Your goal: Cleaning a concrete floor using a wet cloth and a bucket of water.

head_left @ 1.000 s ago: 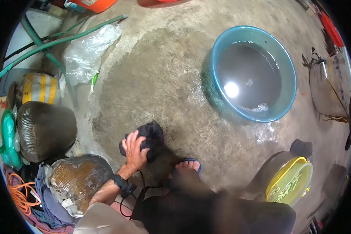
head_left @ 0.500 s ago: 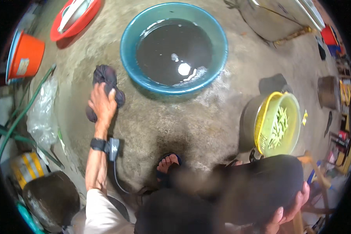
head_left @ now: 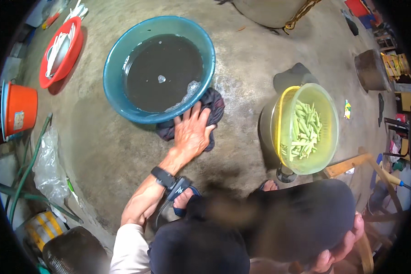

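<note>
Left hand (head_left: 192, 133) flat on a dark cloth (head_left: 213, 108), fingers spread wide, palm pressing the fabric onto the wet concrete floor (head_left: 242, 59). No closed grip: fingers extended over the cloth rather than curled round it. Cloth bunched under and beyond the fingertips, spilling out to the far side and to the right of the palm, its upper edge touching the rim of a teal basin (head_left: 118, 98). Basin just ahead of the fingers, filled with dark water and a little foam near the side closest to the hand. Black strap with a small device (head_left: 170, 181) around the wrist, a cable trailing back from it toward the body.

Right hand (head_left: 340, 253) low at the picture's edge, well apart from the cloth, resting against a dark trouser knee; fingers seem loosely curled, though blurred and partly cut off, so openness not really readable, and nothing seen in it.

To the right of the working hand, well apart, a translucent yellow-green colander (head_left: 326, 150) holding cut green stalks, seated in a metal pot. Far to the left of the hand, a red basin (head_left: 75, 50) with white items, and an orange bucket (head_left: 20, 109) beside it. Behind the forearm on the left, a green hose (head_left: 29, 166) and a crumpled clear plastic bag (head_left: 48, 166).
</note>
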`<state>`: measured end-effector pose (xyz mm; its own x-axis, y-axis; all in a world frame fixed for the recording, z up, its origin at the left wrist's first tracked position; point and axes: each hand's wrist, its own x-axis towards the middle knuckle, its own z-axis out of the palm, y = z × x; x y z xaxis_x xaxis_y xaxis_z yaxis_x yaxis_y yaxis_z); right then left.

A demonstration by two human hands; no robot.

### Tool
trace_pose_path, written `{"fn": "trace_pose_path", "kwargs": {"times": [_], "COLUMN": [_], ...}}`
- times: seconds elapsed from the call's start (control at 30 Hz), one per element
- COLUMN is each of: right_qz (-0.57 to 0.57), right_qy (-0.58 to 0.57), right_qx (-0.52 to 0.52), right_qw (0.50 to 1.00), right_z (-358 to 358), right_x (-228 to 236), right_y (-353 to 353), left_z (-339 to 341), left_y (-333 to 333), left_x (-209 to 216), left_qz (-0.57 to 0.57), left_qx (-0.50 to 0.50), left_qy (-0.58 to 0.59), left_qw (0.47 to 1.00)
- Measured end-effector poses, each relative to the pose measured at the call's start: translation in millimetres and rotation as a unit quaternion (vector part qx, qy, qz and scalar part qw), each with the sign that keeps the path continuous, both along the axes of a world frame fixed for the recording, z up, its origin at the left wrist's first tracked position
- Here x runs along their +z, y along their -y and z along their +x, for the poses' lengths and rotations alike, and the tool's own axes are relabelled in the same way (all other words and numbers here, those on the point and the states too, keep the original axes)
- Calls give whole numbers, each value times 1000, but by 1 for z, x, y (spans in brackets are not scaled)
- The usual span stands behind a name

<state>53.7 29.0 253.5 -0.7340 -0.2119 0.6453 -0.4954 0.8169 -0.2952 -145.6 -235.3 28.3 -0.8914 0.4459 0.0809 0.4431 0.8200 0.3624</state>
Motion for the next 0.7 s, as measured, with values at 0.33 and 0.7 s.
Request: {"fn": "trace_pose_path", "kwargs": {"times": [0.33,0.7], "right_qz": [39,96], "right_qy": [196,187], "right_qx": [-56,-62], "right_qw": [978,976], "right_z": [-8,-10], "right_x": [35,30], "right_y": [42,65], "left_z": [20,41], "left_y": [39,305], "left_x": [5,-18], "left_qz": [17,-140], "left_qx": [-36,345], "left_qy": [-12,-37], "left_qw": [999,927]}}
